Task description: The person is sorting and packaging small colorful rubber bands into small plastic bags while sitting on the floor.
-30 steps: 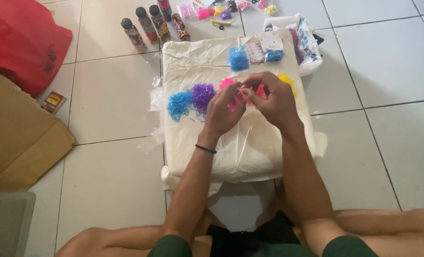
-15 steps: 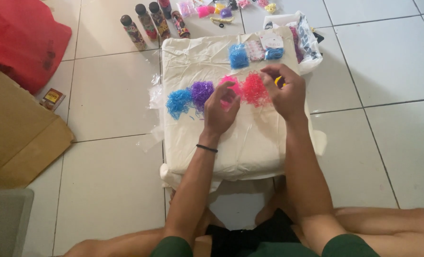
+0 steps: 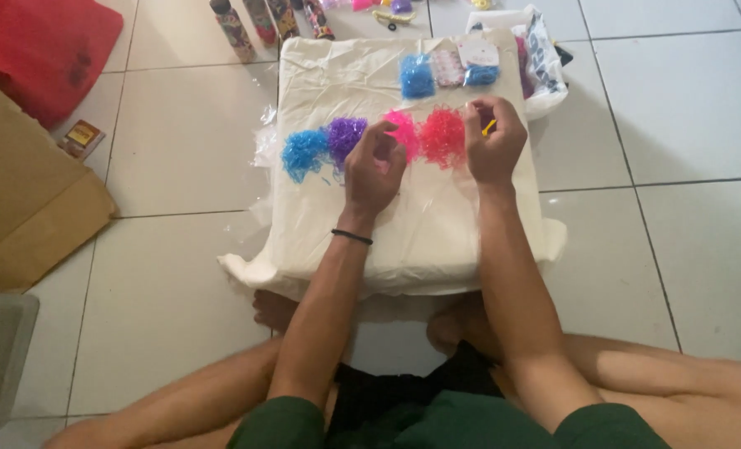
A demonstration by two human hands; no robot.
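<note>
Your left hand (image 3: pixel 373 170) rests on the plastic-covered cushion (image 3: pixel 403 241), fingers curled narrow, their tips at the lower edge of the pink pile (image 3: pixel 403 133); whether they pinch any of it you cannot tell. A black band (image 3: pixel 352 237) circles that wrist. Just left of this hand lie the purple pile (image 3: pixel 347 135) and, beyond it, the blue pile (image 3: pixel 304 153), the two touching. Your right hand (image 3: pixel 493 143) is closed in a loose fist, holding a small yellow piece (image 3: pixel 489 127) that pokes out between the fingers. Just left of it, touching the knuckles, sits the red pile (image 3: pixel 443 135), which lies between your two hands and next to the pink one. Ahead of the right hand, near the far edge of the cushion, lie small packets (image 3: pixel 448 70), blue and pale. Beyond them to the right is a white bag (image 3: pixel 543 58). Far ahead of the left hand, bottles (image 3: pixel 264 18) stand on the tiled floor (image 3: pixel 686 125). Well off to the left are flat cardboard (image 3: pixel 21 208) and a red bag (image 3: pixel 38 50).
</note>
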